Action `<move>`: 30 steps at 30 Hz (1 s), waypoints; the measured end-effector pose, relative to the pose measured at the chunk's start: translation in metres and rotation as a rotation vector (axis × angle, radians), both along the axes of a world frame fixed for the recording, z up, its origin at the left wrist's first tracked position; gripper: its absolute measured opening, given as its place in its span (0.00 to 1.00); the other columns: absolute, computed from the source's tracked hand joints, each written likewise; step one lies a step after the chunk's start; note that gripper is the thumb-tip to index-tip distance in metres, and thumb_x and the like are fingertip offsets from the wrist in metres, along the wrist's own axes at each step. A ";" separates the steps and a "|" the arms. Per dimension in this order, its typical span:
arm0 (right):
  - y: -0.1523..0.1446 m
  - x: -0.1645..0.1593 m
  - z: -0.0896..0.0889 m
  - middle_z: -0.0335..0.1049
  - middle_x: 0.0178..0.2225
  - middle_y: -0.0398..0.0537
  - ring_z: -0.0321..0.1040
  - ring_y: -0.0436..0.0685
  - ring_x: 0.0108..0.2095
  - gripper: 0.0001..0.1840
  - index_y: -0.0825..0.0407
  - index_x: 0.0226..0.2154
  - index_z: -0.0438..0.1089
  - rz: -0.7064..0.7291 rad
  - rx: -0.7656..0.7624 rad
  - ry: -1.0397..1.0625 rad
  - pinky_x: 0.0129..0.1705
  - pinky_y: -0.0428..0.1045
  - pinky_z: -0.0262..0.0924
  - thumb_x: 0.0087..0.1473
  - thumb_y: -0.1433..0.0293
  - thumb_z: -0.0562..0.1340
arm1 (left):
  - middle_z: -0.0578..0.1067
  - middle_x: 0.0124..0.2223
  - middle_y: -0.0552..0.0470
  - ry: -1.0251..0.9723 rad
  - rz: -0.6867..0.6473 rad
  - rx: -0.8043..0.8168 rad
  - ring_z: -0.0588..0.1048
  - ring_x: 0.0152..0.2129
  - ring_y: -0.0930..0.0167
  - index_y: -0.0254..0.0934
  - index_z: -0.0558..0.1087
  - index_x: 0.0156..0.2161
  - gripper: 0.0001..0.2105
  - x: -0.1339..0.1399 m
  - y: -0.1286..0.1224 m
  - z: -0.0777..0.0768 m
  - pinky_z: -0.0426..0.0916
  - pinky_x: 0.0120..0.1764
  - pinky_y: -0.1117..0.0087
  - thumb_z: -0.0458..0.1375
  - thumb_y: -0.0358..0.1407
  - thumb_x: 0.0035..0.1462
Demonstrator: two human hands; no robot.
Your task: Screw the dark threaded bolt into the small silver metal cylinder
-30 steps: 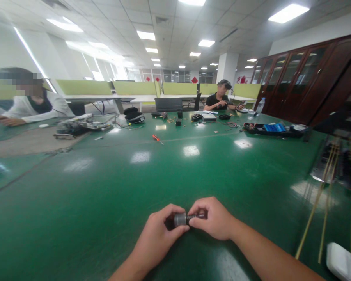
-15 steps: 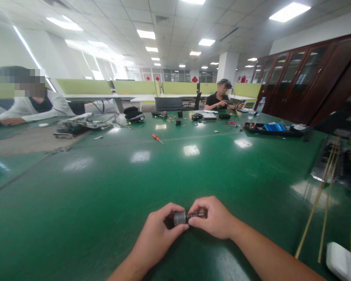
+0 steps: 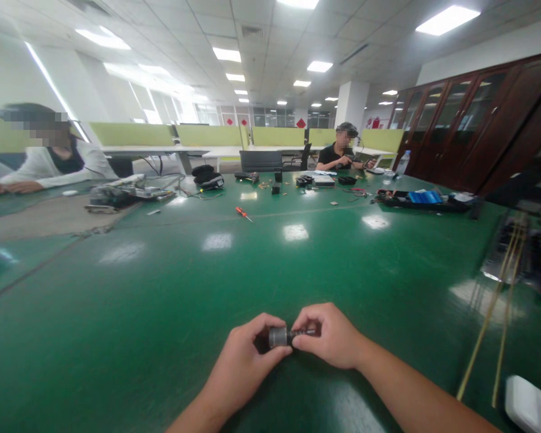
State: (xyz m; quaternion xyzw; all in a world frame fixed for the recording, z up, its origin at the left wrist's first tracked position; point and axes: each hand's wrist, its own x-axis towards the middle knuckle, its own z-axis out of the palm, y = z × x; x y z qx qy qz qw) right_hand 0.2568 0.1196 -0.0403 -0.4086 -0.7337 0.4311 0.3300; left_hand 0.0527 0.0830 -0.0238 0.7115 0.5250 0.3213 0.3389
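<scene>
Both my hands meet low over the green table (image 3: 171, 288), close to my body. My left hand (image 3: 243, 361) grips a small grey metal cylinder (image 3: 277, 337) between thumb and fingers. A dark threaded shaft (image 3: 303, 332) sticks out of the cylinder to the right, and my right hand (image 3: 331, 335) pinches that shaft with its fingertips. The part is held just above the table surface; its left end is hidden inside my left fist.
A red-handled screwdriver (image 3: 242, 212) lies mid-table. Thin yellow rods (image 3: 496, 300) and a white object (image 3: 529, 406) are at the right. A black and blue tool case (image 3: 421, 199) sits far right. One person (image 3: 49, 162) sits at the left, another (image 3: 340, 153) at the far end.
</scene>
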 end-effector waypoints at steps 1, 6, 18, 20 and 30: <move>0.000 0.000 0.000 0.69 0.21 0.40 0.59 0.48 0.21 0.05 0.54 0.28 0.77 -0.001 0.000 0.000 0.24 0.44 0.51 0.43 0.70 0.69 | 0.78 0.36 0.55 0.002 -0.002 0.002 0.74 0.34 0.68 0.40 0.76 0.39 0.09 0.000 0.000 0.000 0.65 0.38 0.71 0.63 0.34 0.51; 0.000 0.001 0.001 0.68 0.20 0.40 0.59 0.48 0.21 0.05 0.54 0.28 0.76 -0.006 0.006 0.005 0.24 0.44 0.50 0.43 0.70 0.68 | 0.77 0.36 0.57 -0.020 -0.008 0.002 0.74 0.34 0.69 0.42 0.75 0.40 0.09 0.000 0.000 0.000 0.64 0.38 0.72 0.64 0.33 0.51; 0.000 0.003 0.000 0.64 0.19 0.39 0.56 0.47 0.20 0.05 0.55 0.28 0.75 -0.004 -0.013 0.038 0.24 0.43 0.48 0.45 0.71 0.67 | 0.78 0.36 0.56 -0.020 0.016 0.015 0.74 0.34 0.69 0.41 0.76 0.40 0.09 0.000 0.002 0.001 0.64 0.38 0.71 0.64 0.34 0.51; 0.000 0.003 0.000 0.64 0.19 0.39 0.56 0.47 0.20 0.05 0.55 0.28 0.75 -0.007 -0.003 0.044 0.24 0.43 0.48 0.44 0.71 0.67 | 0.78 0.36 0.56 -0.023 0.017 0.021 0.74 0.35 0.68 0.41 0.75 0.40 0.09 -0.001 0.002 0.000 0.64 0.39 0.71 0.64 0.34 0.51; 0.001 0.002 -0.004 0.63 0.19 0.39 0.55 0.47 0.20 0.05 0.55 0.27 0.76 -0.012 -0.018 0.074 0.23 0.44 0.48 0.43 0.70 0.67 | 0.77 0.36 0.57 -0.042 0.019 0.000 0.74 0.35 0.68 0.42 0.75 0.40 0.10 0.000 0.002 0.000 0.64 0.39 0.70 0.64 0.36 0.51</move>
